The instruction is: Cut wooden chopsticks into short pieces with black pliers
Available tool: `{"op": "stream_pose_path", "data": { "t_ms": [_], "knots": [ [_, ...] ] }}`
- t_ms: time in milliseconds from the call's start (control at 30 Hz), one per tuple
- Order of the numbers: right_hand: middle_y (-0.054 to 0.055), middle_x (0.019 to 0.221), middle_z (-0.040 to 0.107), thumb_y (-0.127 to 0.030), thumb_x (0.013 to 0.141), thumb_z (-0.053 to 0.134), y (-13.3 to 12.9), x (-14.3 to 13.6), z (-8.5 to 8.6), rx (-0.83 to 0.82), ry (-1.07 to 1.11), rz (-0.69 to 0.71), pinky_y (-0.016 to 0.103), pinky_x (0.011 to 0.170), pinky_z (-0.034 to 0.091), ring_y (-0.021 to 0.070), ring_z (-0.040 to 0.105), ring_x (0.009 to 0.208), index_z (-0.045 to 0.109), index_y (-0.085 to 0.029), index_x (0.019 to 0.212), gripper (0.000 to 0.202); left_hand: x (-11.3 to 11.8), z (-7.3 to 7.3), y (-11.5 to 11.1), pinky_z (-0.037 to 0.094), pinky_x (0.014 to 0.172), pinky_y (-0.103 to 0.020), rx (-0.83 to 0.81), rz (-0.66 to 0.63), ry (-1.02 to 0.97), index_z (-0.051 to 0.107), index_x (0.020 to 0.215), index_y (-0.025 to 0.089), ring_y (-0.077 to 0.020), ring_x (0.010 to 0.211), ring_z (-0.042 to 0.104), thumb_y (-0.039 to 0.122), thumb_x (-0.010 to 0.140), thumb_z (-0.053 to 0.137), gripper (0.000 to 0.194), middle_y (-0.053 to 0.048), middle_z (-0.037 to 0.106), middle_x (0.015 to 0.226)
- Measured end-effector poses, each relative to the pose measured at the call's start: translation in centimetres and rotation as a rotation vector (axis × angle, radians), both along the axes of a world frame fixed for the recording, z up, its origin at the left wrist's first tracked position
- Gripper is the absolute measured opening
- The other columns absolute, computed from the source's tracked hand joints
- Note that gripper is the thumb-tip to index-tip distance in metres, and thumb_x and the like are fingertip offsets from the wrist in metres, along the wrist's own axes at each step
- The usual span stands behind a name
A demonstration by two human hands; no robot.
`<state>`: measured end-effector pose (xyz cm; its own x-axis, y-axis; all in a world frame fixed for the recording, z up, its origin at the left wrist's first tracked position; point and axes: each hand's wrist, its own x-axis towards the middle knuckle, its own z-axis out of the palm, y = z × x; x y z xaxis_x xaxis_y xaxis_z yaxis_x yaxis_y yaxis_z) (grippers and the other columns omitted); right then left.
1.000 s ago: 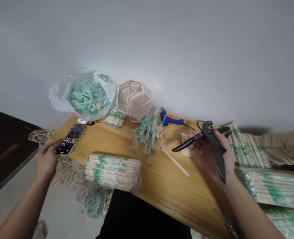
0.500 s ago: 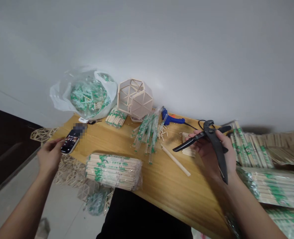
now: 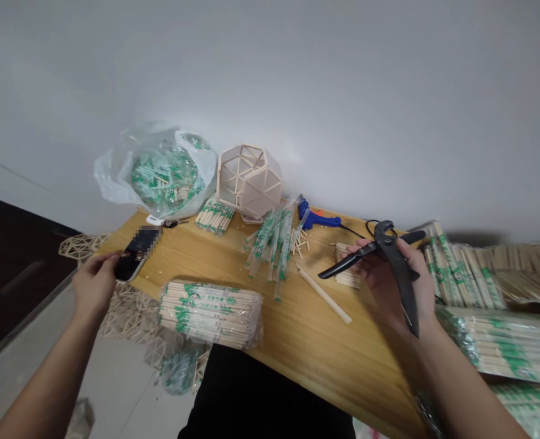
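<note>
At the table's left end, my left hand (image 3: 95,281) has its fingers closed on the near edge of a phone (image 3: 137,253). My right hand (image 3: 395,277) holds black cutters (image 3: 391,247), whose handles are spread apart over the right part of the table. Below and left of the cutters lie a few bare sticks (image 3: 325,294) and a short bundle of sticks (image 3: 347,277). A large pack of wrapped chopsticks (image 3: 211,314) rests at the front edge. Loose wrapped chopsticks (image 3: 272,244) lie mid-table, beside small cut pieces (image 3: 300,241).
Along the wall stand a plastic bag of wrappers (image 3: 164,177), a stick-built polyhedron (image 3: 250,183) and a blue glue gun (image 3: 318,218) with a cord. More chopstick packs (image 3: 508,344) are stacked at right. Stick lattices (image 3: 130,314) lie below the table's left edge.
The phone's screen has gone darker. The whole view has shifted slightly; both hands keep nearly the same places, and the cutters stay in my right hand.
</note>
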<state>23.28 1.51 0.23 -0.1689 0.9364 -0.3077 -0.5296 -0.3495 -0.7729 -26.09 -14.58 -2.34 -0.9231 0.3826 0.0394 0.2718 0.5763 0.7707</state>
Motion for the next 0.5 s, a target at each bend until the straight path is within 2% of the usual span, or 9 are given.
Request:
{"op": "stream_pose_path", "data": {
  "t_ms": [133, 300, 500],
  "knots": [
    [0.008, 0.096, 0.081, -0.054, 0.073, 0.079, 0.0, -0.1, 0.1, 0.010, 0.011, 0.016, 0.053, 0.101, 0.058, 0.0372, 0.071, 0.115, 0.076, -0.029, 0.088, 0.030, 0.2, 0.3, 0.2, 0.051, 0.102, -0.036, -0.030, -0.016, 0.002, 0.068, 0.092, 0.015, -0.0228, 0.105, 0.067, 0.028, 0.075, 0.066, 0.022, 0.001, 0.070, 0.088],
    [0.009, 0.098, 0.081, -0.053, 0.072, 0.081, 0.0, -0.1, 0.1, 0.014, 0.019, 0.012, 0.053, 0.099, 0.059, 0.0367, 0.073, 0.112, 0.076, -0.025, 0.096, 0.037, 0.0, 0.6, 0.5, 0.050, 0.105, -0.041, -0.108, -0.055, 0.014, 0.073, 0.099, 0.017, -0.0262, 0.111, 0.067, 0.035, 0.072, 0.071, 0.032, 0.000, 0.074, 0.095],
    [0.008, 0.087, 0.080, -0.051, 0.074, 0.077, 0.2, 0.4, -0.7, -0.004, 0.034, 0.004, 0.048, 0.091, 0.064, 0.0342, 0.076, 0.104, 0.074, -0.024, 0.086, 0.030, -2.0, -0.6, 1.5, 0.052, 0.102, -0.054, -0.171, -0.061, 0.104, 0.075, 0.096, 0.014, -0.0327, 0.102, 0.070, 0.040, 0.068, 0.063, 0.041, -0.012, 0.076, 0.097]
  ]
}}
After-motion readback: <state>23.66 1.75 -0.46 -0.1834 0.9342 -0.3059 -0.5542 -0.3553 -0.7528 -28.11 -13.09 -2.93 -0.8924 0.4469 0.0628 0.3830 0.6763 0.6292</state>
